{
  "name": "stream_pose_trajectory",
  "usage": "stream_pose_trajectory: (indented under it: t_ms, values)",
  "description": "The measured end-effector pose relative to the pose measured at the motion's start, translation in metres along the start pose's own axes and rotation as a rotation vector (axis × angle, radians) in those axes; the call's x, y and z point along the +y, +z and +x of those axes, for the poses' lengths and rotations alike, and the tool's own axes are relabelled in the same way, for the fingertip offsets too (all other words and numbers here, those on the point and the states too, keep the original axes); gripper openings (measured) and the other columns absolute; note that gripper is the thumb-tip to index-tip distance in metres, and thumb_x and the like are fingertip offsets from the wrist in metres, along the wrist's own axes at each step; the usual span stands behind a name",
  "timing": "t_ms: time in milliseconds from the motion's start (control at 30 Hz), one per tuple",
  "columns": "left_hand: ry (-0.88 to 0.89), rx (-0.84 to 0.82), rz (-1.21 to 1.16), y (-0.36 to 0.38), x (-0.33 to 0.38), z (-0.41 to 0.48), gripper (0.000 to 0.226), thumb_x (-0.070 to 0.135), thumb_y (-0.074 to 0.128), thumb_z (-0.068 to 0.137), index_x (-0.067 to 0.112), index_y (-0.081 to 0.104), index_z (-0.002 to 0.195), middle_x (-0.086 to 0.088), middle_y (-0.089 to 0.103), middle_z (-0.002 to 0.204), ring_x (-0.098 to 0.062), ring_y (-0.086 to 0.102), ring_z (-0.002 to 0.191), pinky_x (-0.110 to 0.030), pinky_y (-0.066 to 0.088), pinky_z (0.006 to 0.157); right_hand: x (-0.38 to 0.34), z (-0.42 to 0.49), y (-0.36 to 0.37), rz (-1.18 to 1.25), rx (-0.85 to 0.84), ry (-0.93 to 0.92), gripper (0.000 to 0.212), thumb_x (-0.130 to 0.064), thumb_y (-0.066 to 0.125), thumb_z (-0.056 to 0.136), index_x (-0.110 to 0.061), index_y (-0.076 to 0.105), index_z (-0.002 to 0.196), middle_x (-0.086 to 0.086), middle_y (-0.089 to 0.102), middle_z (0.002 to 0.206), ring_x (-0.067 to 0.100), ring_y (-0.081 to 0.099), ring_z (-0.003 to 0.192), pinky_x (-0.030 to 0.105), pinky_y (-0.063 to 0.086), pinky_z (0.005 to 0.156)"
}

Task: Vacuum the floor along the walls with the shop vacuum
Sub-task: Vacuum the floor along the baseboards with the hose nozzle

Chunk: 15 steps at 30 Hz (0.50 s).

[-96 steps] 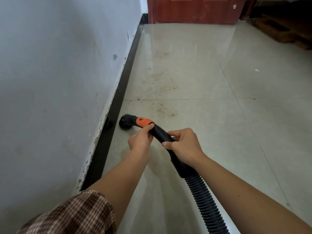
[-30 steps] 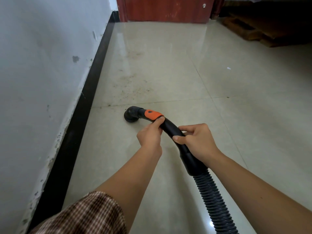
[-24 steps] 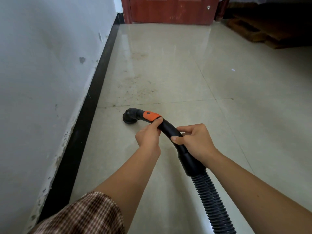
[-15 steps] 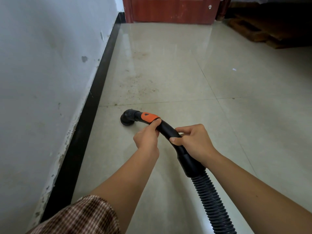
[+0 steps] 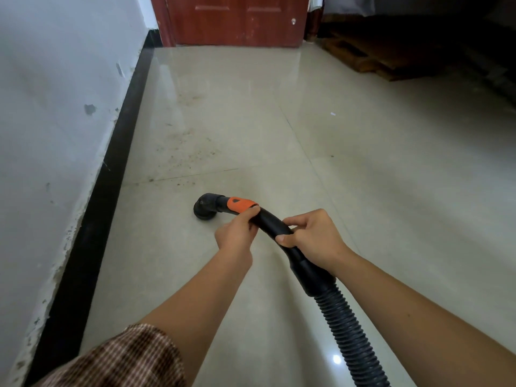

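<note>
Black plastic, the curved tube [image 5: 272, 223] of the shop vacuum arches between both hands above the pale tiled floor [image 5: 391, 191]. The left hand [image 5: 236, 234] grips it just behind the orange collar [image 5: 240, 204], thumb laid over the top. The right hand [image 5: 312, 237] is wrapped round it further back, fingers curled over the far side and thumb on the near side, just ahead of where the ribbed hose [image 5: 346, 331] begins. Both grasps match all 4 earlier frames.

The round nozzle [image 5: 205, 210] sits mouth-down on the tile. 3.2 s ago it was tucked against the black baseboard [image 5: 111, 177] at the foot of the white wall [image 5: 55, 107]. By 1 s ago it had come out onto open tile, and it now stands well apart from the baseboard. It has also dropped back a little from the grout line [image 5: 178, 178], which it lay close under 0.5 s ago. Brown dirt [image 5: 190, 155] still speckles the tile beyond that line.

More of the red door [image 5: 237, 20] shows at the far end than before, with a wooden pallet [image 5: 377, 57] in shadow to its right. A checked sleeve [image 5: 125, 358] covers the left upper arm.
</note>
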<state>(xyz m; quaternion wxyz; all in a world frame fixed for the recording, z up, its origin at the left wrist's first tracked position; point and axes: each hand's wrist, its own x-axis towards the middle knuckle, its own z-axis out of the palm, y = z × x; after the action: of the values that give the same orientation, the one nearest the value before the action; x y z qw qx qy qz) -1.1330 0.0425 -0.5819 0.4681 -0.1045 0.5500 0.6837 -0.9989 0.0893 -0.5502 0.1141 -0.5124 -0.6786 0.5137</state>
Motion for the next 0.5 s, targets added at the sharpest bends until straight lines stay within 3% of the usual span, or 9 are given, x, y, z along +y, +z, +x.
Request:
stream_pose_trajectory:
  t_ms: [100,200,300,433,500]
  values:
    - [-0.040,-0.156,0.079,-0.002,-0.003,-0.006,0.035,0.007,0.069,0.087,0.001,0.060,0.121,-0.012,0.070,0.113,-0.013,0.069,0.095,-0.021,0.052,0.081,0.005,-0.008,-0.008,-0.023,0.013,-0.025,0.028,-0.008,0.077,0.077,-0.010,0.076,0.105,0.010,0.069,0.072,0.016,0.062,0.058,0.032,0.057,0.068]
    - [-0.094,-0.255,0.169,0.003,-0.004,-0.013,0.036,0.013,0.060,0.095,0.002,0.055,0.130,-0.014,0.063,0.125,-0.022,0.060,0.118,-0.029,0.046,0.099,0.007,-0.016,-0.017,-0.031,0.042,-0.033,0.016,-0.008,0.076,0.075,-0.011,0.077,0.092,0.016,0.073,0.074,0.018,0.063,0.061,0.040,0.059,0.075]
    - [-0.120,-0.286,0.235,0.014,-0.006,-0.029,0.030,0.016,0.054,0.099,0.002,0.054,0.126,-0.017,0.062,0.122,-0.028,0.058,0.118,-0.035,0.045,0.101,0.008,-0.027,-0.030,-0.014,0.063,-0.016,0.018,-0.010,0.076,0.075,-0.011,0.077,0.092,0.015,0.074,0.079,0.018,0.065,0.063,0.040,0.060,0.074]
    - [-0.139,-0.286,0.251,0.034,-0.003,-0.070,0.021,0.015,0.052,0.100,0.004,0.056,0.117,-0.016,0.064,0.114,-0.026,0.063,0.106,-0.036,0.049,0.090,0.000,-0.067,-0.056,0.030,0.078,0.040,0.019,-0.010,0.075,0.076,-0.016,0.078,0.094,0.001,0.070,0.062,0.009,0.058,0.054,0.029,0.056,0.066]
    - [-0.165,-0.271,0.237,0.047,0.003,-0.102,0.020,0.013,0.051,0.100,0.003,0.057,0.116,-0.016,0.064,0.112,-0.026,0.063,0.105,-0.037,0.050,0.089,-0.015,-0.097,-0.076,0.050,0.082,0.083,0.020,-0.009,0.075,0.076,-0.017,0.077,0.095,0.003,0.071,0.066,0.010,0.057,0.056,0.030,0.055,0.065]
